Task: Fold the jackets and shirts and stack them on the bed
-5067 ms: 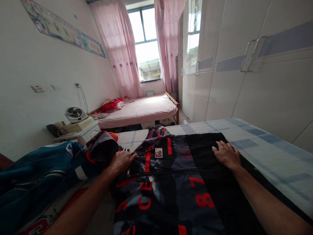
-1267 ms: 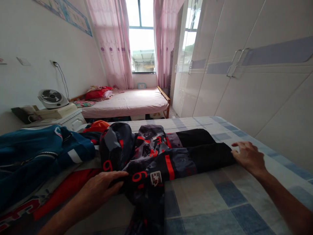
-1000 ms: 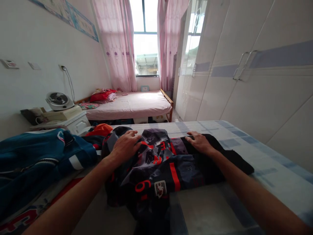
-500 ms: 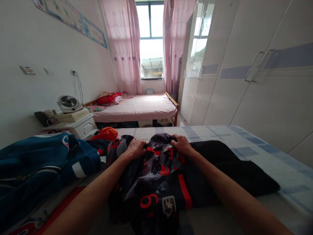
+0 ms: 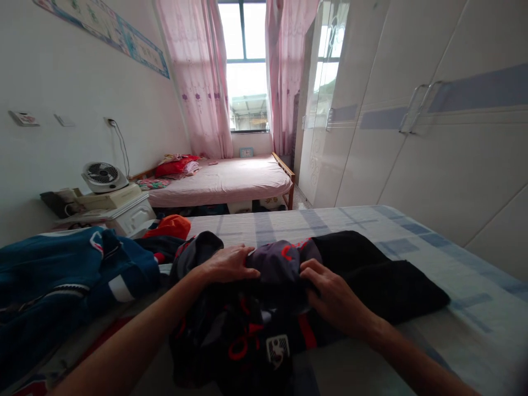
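A dark patterned top (image 5: 231, 330) with red lettering and a white-edged patch lies bunched on the near bed, before me. Its far part is turned over toward me, showing a grey-purple area (image 5: 272, 261). My left hand (image 5: 231, 264) rests on the top's left portion, thumb and fingers apart. At the right side of the fold, my right hand (image 5: 336, 294) has its fingers curled over the cloth, gripping it. A folded black garment (image 5: 396, 286) lies to the right, partly behind my right hand and forearm.
A blue jacket (image 5: 74, 264) and an orange cloth (image 5: 169, 226) lie at left on the checked bed sheet (image 5: 371, 217). A fan (image 5: 105, 176) stands on a white cabinet (image 5: 130, 214). Beyond is a pink-covered bed (image 5: 223, 181); a white wardrobe (image 5: 412, 165) lines the right.
The top's far part has been folded over toward me, covering much of the red lettering. My right hand has come nearer and slightly right; my left fingers have spread. The view has shifted slightly.
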`<state>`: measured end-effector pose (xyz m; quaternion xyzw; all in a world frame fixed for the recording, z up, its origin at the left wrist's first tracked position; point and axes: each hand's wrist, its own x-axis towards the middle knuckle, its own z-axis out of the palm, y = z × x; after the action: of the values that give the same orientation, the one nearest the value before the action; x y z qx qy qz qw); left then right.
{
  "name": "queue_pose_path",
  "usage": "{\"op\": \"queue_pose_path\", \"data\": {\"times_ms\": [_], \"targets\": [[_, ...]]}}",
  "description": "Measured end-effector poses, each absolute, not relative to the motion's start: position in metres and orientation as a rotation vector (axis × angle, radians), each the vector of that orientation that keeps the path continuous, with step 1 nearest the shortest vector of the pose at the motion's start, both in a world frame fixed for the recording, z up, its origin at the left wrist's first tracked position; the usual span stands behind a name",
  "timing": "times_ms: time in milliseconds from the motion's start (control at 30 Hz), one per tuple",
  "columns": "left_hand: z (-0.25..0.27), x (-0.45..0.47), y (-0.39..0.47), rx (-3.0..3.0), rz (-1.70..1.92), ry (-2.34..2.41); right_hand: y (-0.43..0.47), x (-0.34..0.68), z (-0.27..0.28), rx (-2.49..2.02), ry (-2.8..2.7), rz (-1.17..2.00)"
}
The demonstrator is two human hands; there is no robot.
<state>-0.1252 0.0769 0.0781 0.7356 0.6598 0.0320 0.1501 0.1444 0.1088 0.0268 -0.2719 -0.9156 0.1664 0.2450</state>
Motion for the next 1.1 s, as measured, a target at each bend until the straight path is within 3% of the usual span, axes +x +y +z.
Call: {"op": "queue_pose_path", "data": {"times_ms": [300,433,633,800,1100], "targets": [[0.073,-0.068,0.02,2.599,0.062,1.472,0.106,0.157,0.029,-0.56,-2.428,0.287],[0.083,-0.052,-0.009,2.502,-0.018,1.347,0.107,0.157,0.028,-0.577,-2.538,0.24],[0.09,-0.08,0.031,2.169,0.351,1.739,0.106,0.159,0.014,-0.6,-2.642,0.415],[0.057,-0.103,0.08,2.103,-0.123,1.8,0.105,0.161,0.006,-0.636,-2.577,0.388],[0.073,-0.096,0.094,1.931,-0.263,1.478,0.118,0.166,0.001,-0.732,-2.656,0.346]]}}
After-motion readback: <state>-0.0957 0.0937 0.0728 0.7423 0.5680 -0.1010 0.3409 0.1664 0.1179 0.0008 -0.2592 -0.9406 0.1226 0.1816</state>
